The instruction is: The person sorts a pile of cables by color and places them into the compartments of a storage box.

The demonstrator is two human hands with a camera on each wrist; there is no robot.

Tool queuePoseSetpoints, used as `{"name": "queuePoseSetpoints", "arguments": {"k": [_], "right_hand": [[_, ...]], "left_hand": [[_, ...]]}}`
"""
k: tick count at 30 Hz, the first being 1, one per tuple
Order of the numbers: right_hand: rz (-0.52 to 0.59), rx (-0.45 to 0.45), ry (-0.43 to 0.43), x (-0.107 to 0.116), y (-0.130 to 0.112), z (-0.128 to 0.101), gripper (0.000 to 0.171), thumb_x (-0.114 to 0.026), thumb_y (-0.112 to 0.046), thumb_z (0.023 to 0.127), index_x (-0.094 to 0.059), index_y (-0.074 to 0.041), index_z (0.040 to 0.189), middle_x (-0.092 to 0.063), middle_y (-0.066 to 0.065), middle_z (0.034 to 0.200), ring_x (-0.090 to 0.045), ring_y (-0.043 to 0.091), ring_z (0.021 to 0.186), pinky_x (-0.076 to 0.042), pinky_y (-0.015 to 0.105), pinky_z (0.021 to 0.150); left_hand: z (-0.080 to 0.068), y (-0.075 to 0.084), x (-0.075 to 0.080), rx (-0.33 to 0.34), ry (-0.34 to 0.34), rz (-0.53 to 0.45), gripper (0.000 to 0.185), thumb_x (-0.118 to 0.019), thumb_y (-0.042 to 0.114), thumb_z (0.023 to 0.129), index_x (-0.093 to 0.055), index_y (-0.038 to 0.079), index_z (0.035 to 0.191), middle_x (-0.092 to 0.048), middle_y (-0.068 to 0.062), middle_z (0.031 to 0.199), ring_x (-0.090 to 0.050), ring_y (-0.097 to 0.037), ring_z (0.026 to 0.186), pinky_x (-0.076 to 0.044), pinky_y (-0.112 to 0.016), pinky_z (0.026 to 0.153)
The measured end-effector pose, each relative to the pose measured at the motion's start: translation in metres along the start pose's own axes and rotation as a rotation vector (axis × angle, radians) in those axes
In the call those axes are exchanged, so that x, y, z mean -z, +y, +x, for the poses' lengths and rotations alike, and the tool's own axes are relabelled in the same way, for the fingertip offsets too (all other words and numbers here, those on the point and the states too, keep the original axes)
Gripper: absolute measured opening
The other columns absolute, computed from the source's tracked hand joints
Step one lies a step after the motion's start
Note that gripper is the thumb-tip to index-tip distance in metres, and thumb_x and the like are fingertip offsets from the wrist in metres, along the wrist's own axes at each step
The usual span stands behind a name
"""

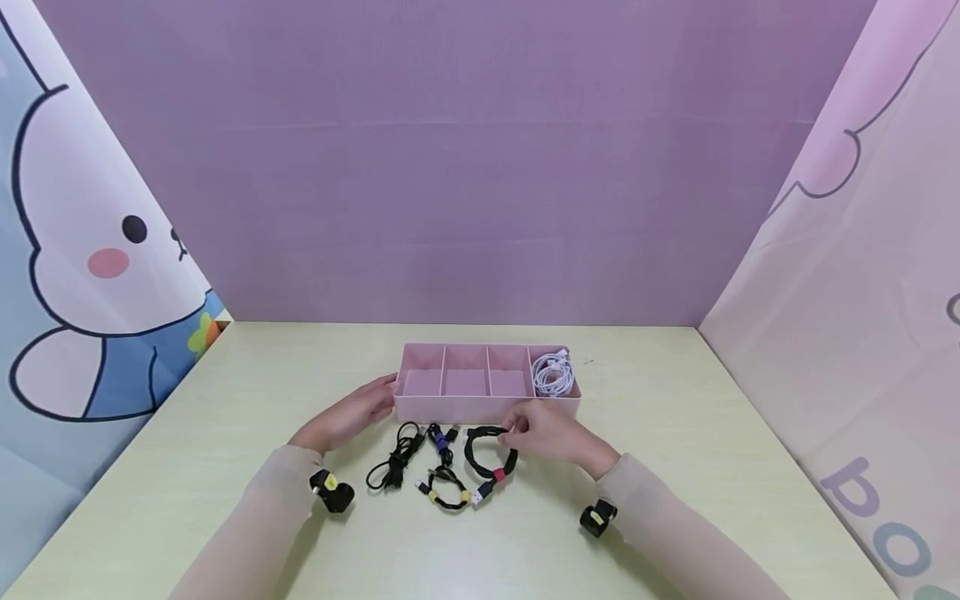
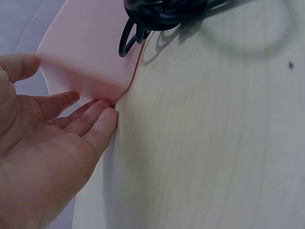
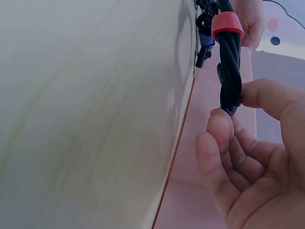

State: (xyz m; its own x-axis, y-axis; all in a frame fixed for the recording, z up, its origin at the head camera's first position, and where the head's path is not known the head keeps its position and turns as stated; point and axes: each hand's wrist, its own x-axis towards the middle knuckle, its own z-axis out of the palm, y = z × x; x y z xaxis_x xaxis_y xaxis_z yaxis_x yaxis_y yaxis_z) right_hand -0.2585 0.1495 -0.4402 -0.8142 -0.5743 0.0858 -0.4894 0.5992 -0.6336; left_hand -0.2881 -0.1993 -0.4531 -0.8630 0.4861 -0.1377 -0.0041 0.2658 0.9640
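A pink divided box (image 1: 450, 410) stands on the table, with a coiled white cable (image 1: 553, 375) in its rightmost compartment. My left hand (image 1: 352, 417) touches the box's left end; in the left wrist view its fingers lie fairly straight against the end wall. With thumb and fingertips, my right hand (image 1: 551, 433) pinches a coiled black USB cable (image 3: 230, 71) in front of the box. A red strap (image 3: 227, 25) wraps that coil. Left of it on the table lie a bundled black cable (image 1: 401, 458), a purple-strapped cable (image 1: 441, 442) and a small coil with yellow straps (image 1: 432, 495).
The pale wooden table (image 1: 637, 383) runs back to a purple backdrop (image 1: 465, 167). Printed cloth panels stand at the left (image 1: 112, 250) and the right (image 1: 847, 292). A black camera sits on each wrist.
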Motion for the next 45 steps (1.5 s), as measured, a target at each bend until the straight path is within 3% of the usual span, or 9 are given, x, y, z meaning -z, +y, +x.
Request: {"name": "queuePoseSetpoints", "arguments": {"k": [13, 20, 29, 45], "right_hand": [[0.035, -0.033, 0.000, 0.009, -0.002, 0.002, 0.009, -0.072, -0.020, 0.092, -0.073, -0.012, 0.093, -0.065, -0.008, 0.076, -0.058, 0.008, 0.065, -0.052, 0.024, 0.056], [0.032, 0.020, 0.044, 0.018, -0.005, 0.004, 0.009, -0.073, -0.015, 0.091, -0.073, -0.007, 0.094, -0.066, -0.007, 0.077, -0.059, 0.008, 0.067, -0.054, 0.024, 0.057], [0.056, 0.008, 0.046, 0.022, -0.007, 0.005, 0.009, -0.074, -0.017, 0.090, -0.072, -0.008, 0.092, -0.065, -0.008, 0.074, -0.057, 0.009, 0.065, -0.051, 0.023, 0.055], [0.002, 0.023, 0.114, 0.035, -0.014, 0.009, 0.006, -0.073, -0.017, 0.089, -0.073, -0.011, 0.090, -0.065, -0.009, 0.071, -0.056, 0.009, 0.063, -0.050, 0.024, 0.054]], "left_hand": [[0.000, -0.001, 0.000, -0.001, 0.000, -0.002, 0.063, -0.029, 0.035, 0.112, -0.008, 0.000, 0.160, -0.022, -0.022, 0.162, -0.024, -0.038, 0.147, -0.022, -0.045, 0.121], [0.000, -0.001, 0.000, -0.021, -0.009, 0.001, 0.068, -0.032, 0.040, 0.111, -0.009, 0.000, 0.160, -0.021, -0.022, 0.162, -0.022, -0.039, 0.148, -0.021, -0.046, 0.121], [0.000, -0.002, 0.000, -0.025, -0.008, 0.002, 0.063, -0.031, 0.036, 0.112, -0.009, 0.000, 0.159, -0.021, -0.022, 0.162, -0.023, -0.038, 0.148, -0.021, -0.047, 0.121], [0.000, -0.002, 0.000, -0.013, -0.001, -0.001, 0.061, -0.029, 0.033, 0.112, -0.009, 0.000, 0.160, -0.021, -0.022, 0.162, -0.023, -0.038, 0.148, -0.022, -0.046, 0.121]]}}
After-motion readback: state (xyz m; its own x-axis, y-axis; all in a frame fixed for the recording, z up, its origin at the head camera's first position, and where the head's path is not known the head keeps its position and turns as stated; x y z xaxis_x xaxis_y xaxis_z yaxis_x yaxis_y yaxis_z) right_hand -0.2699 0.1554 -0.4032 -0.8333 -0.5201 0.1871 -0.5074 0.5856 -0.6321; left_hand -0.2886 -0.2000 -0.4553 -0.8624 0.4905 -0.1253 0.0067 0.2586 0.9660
